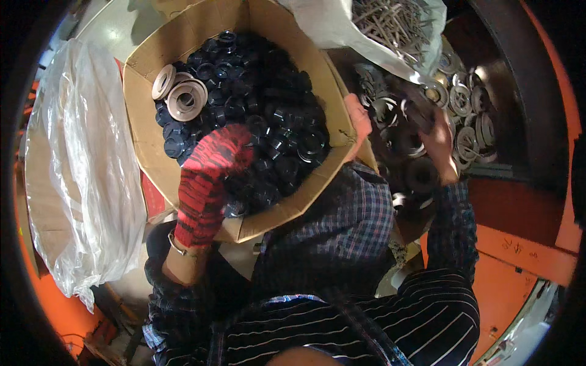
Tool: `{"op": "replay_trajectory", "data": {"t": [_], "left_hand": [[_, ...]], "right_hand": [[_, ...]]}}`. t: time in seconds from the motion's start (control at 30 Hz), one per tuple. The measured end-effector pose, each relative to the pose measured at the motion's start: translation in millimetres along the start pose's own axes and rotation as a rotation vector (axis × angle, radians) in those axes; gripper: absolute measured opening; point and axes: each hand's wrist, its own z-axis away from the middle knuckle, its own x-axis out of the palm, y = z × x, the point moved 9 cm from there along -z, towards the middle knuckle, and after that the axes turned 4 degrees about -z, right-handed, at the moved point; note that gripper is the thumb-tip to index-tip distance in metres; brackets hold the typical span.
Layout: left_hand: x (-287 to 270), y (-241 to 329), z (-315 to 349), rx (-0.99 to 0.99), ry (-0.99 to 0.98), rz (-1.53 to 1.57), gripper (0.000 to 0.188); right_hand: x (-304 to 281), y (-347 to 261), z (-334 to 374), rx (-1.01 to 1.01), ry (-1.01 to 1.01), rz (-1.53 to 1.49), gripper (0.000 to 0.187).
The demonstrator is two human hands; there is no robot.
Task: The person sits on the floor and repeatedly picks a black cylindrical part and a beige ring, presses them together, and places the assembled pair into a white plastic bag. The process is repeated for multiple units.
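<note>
Left hand [218, 149], in a red-and-black striped glove, reaches palm-down into the box [342, 110], over the near-left part of a heap of black parts [278, 116]. Its fingers bend into the heap; grip not readable — cannot tell whether they hold a part. Right hand [438, 137], bare, is outside the box, over the loose parts on the right; its fingers are closed on a dark part [419, 113], outline blurred. Black parts fill much of the box floor: small, round, glossy, lying at all angles. Beige rings [182, 112] lie on top of them at the box's left wall, one tilted, one nearly facing up. Box is open cardboard, its near corner just above the person's checked apron [332, 207]. Right of the box, beyond the right hand: metal rings [467, 143], heaped, overlapping. Above these, a white sack [342, 21] — mouth open, thin grey strips [390, 27] in it. Left of the box: crumpled clear plastic [88, 165]. Lower right: orange panel [503, 241]. Thin bracelet [177, 246] on the left wrist.
</note>
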Motion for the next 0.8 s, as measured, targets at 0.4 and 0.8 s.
{"op": "replay_trajectory", "data": {"t": [0.4, 0.8], "left_hand": [[-63.1, -14.4, 14.9, 0.128, 0.643, 0.281, 0.042], [-45.0, 59.8, 26.6, 0.409, 0.569, -0.899, 0.040]], "right_hand": [[-23.7, -128.6, 23.8, -0.041, -0.289, -1.218, 0.083], [209.7, 34.3, -99.1, -0.439, 0.017, 0.769, 0.056]]}}
